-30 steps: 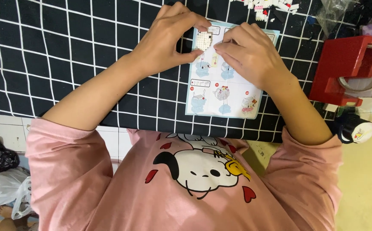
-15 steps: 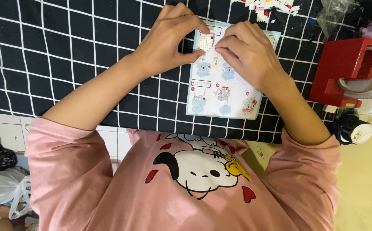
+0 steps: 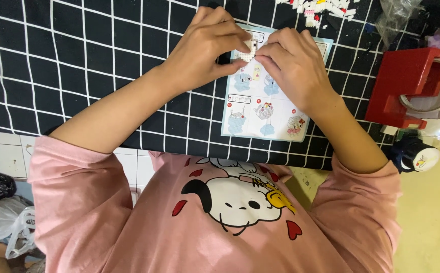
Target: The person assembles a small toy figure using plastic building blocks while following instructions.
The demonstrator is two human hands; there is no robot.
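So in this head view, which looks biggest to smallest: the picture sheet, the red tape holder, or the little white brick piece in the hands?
1. Picture sheet, partly covered by the hands.
2. Red tape holder.
3. White brick piece, mostly hidden by the left hand and right hand.

We see a black white-gridded cloth-covered counter point(image 3: 78, 65); a pale-blue picture instruction sheet point(image 3: 265, 108) lies mid-counter, a red tape dispenser point(image 3: 399, 88) at its right edge.

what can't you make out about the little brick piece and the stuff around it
Head view only:
- white brick piece: mostly covered by left hand and right hand.
- instruction sheet: top under the hands, drawings too small.
- loose bricks: cut by top edge.
- tape dispenser: roll partly hidden.
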